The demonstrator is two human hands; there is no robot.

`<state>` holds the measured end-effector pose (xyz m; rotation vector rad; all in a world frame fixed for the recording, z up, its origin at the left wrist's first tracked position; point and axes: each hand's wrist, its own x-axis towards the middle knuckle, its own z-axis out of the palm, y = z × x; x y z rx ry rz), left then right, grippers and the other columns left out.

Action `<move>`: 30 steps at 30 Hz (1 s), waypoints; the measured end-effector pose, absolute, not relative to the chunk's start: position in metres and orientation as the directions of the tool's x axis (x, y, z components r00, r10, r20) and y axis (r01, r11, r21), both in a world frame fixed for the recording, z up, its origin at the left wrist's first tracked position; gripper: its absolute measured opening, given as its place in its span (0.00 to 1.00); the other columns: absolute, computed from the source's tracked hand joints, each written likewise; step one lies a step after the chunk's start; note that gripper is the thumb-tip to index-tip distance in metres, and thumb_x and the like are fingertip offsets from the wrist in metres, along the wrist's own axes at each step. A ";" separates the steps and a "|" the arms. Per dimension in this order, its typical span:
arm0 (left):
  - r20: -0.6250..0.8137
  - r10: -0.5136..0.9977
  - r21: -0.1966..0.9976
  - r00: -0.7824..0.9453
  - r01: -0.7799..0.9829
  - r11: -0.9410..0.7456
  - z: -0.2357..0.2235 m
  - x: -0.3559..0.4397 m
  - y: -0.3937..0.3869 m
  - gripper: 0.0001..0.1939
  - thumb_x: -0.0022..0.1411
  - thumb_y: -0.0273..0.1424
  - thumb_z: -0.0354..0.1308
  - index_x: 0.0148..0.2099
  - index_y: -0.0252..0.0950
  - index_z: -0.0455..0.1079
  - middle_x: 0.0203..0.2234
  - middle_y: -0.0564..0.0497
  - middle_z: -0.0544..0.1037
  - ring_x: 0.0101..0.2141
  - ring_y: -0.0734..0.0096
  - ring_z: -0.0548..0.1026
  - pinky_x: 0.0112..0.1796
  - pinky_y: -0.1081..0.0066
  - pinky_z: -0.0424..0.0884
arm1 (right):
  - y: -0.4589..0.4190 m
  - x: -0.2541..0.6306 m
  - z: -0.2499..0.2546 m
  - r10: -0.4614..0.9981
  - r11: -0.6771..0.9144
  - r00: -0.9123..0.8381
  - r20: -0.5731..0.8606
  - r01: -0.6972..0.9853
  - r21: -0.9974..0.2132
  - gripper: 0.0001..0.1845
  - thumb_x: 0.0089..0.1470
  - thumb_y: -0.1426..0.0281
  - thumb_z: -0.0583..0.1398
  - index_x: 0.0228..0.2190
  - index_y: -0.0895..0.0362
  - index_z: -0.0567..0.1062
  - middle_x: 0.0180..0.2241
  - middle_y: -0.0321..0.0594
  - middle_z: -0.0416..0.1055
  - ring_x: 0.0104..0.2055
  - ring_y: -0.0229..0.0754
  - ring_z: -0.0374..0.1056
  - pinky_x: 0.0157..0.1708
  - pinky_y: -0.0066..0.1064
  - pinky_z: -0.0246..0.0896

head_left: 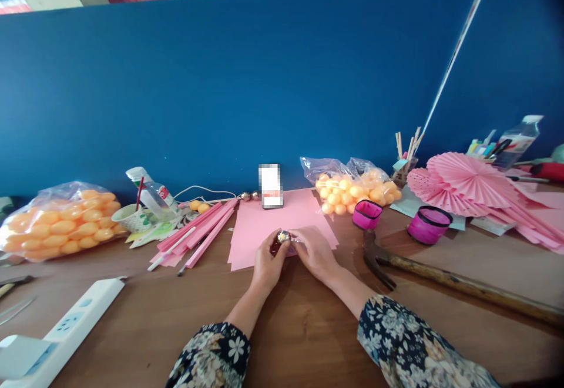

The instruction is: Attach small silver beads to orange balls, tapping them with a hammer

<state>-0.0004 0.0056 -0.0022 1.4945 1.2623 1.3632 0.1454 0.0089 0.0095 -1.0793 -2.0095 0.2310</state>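
A small shiny metal ball [283,237] is held over the front part of the pink paper sheets [282,213]. My left hand [268,263] curls its fingers around the ball from the left. From the right, my right hand [315,253] is closed with its fingertips against the ball's side; a small glossy bit shows there, too small to name. Behind my hands stands a phone-like upright object [270,187], its front blurred out. Two similar shiny balls [250,196] lie just left of it.
Bags of orange balls stand left [61,223] and right [352,191]. A hammer [458,282] lies by my right forearm, near two magenta fabric rings [429,225]. Pink paper strips [198,229], a cup [134,219], a power strip [73,323] and pink paper fans [462,182] surround the workspace.
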 end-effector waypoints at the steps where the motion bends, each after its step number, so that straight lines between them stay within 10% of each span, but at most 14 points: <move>1: 0.244 0.969 0.957 -0.043 0.172 -0.233 -0.003 -0.001 0.006 0.21 0.53 0.36 0.56 0.49 0.35 0.65 0.38 0.48 0.74 0.36 0.68 0.73 0.39 0.68 0.70 | 0.008 0.145 0.010 0.766 0.607 -0.280 0.578 0.609 -0.510 0.16 0.53 0.74 0.51 0.44 0.54 0.68 0.39 0.42 0.69 0.43 0.44 0.61 0.44 0.37 0.56; 11: 0.122 0.986 0.989 -0.111 -0.075 -0.131 0.014 0.001 -0.002 0.28 0.50 0.38 0.59 0.53 0.35 0.61 0.37 0.48 0.73 0.32 0.73 0.73 0.39 0.66 0.72 | -0.001 0.146 0.022 0.768 0.583 -0.172 0.617 0.585 -0.564 0.14 0.54 0.73 0.52 0.43 0.56 0.67 0.38 0.44 0.68 0.42 0.44 0.62 0.43 0.38 0.59; 20: -0.042 0.982 0.999 0.183 -0.011 0.045 0.066 0.018 -0.092 0.28 0.49 0.38 0.59 0.53 0.35 0.63 0.39 0.46 0.75 0.36 0.65 0.74 0.37 0.66 0.72 | -0.087 0.177 0.054 0.845 0.526 -0.282 0.455 0.277 -0.805 0.18 0.52 0.73 0.55 0.46 0.51 0.66 0.47 0.43 0.64 0.42 0.41 0.65 0.39 0.32 0.64; 30: -0.003 1.000 1.000 0.023 -0.023 0.004 0.048 0.028 -0.071 0.22 0.51 0.40 0.58 0.45 0.32 0.67 0.33 0.46 0.76 0.30 0.71 0.74 0.33 0.70 0.73 | -0.051 0.176 0.049 0.841 0.479 -0.388 0.376 0.215 -0.851 0.16 0.50 0.74 0.56 0.43 0.54 0.66 0.41 0.40 0.68 0.39 0.38 0.67 0.37 0.30 0.65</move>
